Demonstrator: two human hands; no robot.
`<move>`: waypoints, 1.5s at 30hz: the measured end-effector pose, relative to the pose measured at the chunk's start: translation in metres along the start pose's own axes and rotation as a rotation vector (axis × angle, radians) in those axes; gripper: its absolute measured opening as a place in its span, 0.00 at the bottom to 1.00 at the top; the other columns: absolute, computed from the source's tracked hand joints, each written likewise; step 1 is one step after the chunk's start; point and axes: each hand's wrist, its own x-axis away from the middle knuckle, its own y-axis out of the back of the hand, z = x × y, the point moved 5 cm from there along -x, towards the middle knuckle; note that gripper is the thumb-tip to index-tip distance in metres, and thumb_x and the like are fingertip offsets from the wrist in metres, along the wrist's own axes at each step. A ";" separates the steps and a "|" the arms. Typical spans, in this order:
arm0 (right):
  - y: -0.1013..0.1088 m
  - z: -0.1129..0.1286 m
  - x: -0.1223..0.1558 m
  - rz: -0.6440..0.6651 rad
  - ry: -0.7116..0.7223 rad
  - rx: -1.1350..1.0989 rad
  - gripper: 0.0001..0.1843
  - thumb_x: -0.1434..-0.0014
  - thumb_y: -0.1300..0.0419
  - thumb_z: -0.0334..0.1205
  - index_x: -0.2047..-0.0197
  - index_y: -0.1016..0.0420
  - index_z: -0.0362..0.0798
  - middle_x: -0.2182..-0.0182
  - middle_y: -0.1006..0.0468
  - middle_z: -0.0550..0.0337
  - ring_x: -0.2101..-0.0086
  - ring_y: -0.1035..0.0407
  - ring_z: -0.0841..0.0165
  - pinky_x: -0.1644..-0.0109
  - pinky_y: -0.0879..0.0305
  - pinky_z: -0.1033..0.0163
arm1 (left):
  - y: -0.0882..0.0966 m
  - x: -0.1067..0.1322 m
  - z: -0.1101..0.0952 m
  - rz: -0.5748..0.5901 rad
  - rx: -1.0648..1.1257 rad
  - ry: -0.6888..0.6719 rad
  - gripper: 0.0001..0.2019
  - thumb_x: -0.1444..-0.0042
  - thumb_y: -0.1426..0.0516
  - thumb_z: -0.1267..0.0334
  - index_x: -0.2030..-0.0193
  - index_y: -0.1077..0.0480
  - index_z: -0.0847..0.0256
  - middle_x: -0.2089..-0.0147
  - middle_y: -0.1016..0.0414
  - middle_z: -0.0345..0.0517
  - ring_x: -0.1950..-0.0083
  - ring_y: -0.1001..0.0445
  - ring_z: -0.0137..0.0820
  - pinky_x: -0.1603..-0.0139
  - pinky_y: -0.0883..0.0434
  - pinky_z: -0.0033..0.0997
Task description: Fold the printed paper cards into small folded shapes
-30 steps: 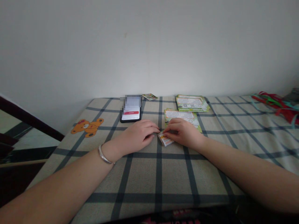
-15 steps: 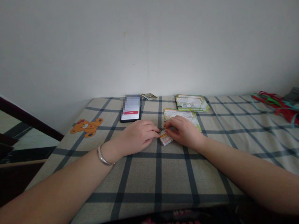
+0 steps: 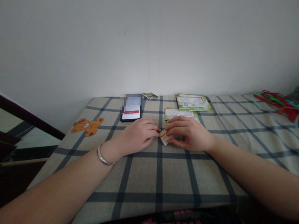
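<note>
On the cream-and-blue checked tablecloth (image 3: 140,174), just in front of green-and-white printed leaflets (image 3: 177,112), touching a small white-and-orange paper (image 3: 164,137) at its left corner with the left hand (image 3: 140,133), loosely bent. Covering its right side with the right hand (image 3: 190,133), parted at thumb and fingers; cannot tell whether pinching with either.

On the near side of the folded slip (image 3: 164,139), bare desk (image 3: 140,183) lies open between my forearms. My left fingers (image 3: 151,127) block its left edge, my right fingers (image 3: 178,123) its right. Behind the slip, the nearer cards (image 3: 170,113) lie flat, the farther cards (image 3: 190,104) beyond them; to its far left is the phone (image 3: 130,116). Between phone and cards, a bare lane runs back from the slip toward the wall (image 3: 149,46), narrowed by a small leaflet (image 3: 150,96).
</note>
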 end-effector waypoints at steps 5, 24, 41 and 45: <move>-0.004 -0.005 0.003 0.071 0.015 -0.002 0.12 0.40 0.40 0.43 0.54 0.22 0.52 0.54 0.21 0.60 0.49 0.31 0.63 0.45 0.32 0.54 | 0.000 0.001 0.002 -0.007 0.030 0.017 0.12 0.41 0.47 0.72 0.54 0.25 0.60 0.52 0.23 0.44 0.46 0.30 0.35 0.41 0.32 0.41; -0.009 -0.010 0.001 0.131 -0.083 -0.034 0.13 0.38 0.42 0.42 0.51 0.23 0.54 0.50 0.23 0.58 0.51 0.30 0.64 0.47 0.34 0.52 | -0.001 0.000 0.005 -0.003 0.084 0.160 0.12 0.43 0.45 0.71 0.53 0.26 0.62 0.49 0.24 0.47 0.39 0.35 0.40 0.37 0.36 0.47; -0.010 -0.007 0.000 0.131 -0.098 0.003 0.12 0.38 0.42 0.41 0.52 0.22 0.52 0.51 0.22 0.57 0.51 0.30 0.63 0.46 0.34 0.52 | -0.006 -0.004 0.005 -0.104 0.345 0.411 0.05 0.44 0.41 0.69 0.61 0.25 0.59 0.58 0.22 0.44 0.49 0.28 0.36 0.45 0.31 0.43; -0.009 -0.006 -0.001 0.095 -0.104 -0.023 0.12 0.39 0.42 0.40 0.53 0.23 0.51 0.51 0.22 0.55 0.49 0.31 0.63 0.44 0.35 0.51 | -0.006 -0.003 0.004 -0.125 0.357 0.425 0.05 0.46 0.39 0.70 0.63 0.25 0.59 0.59 0.23 0.43 0.52 0.27 0.35 0.47 0.29 0.42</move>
